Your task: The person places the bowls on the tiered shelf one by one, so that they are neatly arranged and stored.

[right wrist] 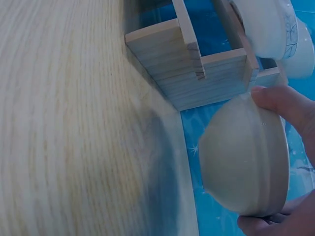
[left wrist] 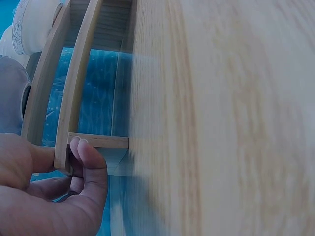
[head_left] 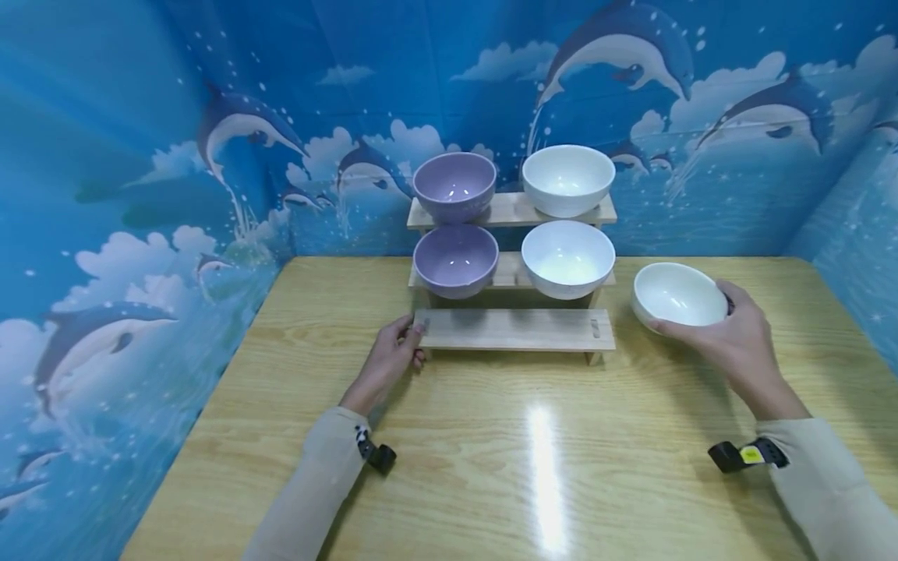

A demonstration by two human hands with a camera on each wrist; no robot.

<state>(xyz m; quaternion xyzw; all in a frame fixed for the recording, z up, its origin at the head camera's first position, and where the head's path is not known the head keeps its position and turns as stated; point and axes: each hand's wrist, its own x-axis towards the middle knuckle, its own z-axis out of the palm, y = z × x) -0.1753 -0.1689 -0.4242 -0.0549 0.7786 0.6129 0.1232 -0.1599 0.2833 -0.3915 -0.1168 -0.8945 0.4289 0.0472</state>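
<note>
A three-step wooden rack stands on the table. My left hand pinches the left end of its lowest shelf, thumb above and fingertips curled beneath, as the left wrist view shows at the shelf's end. To the right of the rack my right hand grips a white bowl by its rim, thumb on the near side and fingers on the far side. In the right wrist view this bowl is held off the table, above its shadow.
Two purple bowls, an upper one and a lower one, sit on the rack's left side. Two white bowls, upper and lower, sit on the right. A blue dolphin-print cloth hangs behind the wooden table.
</note>
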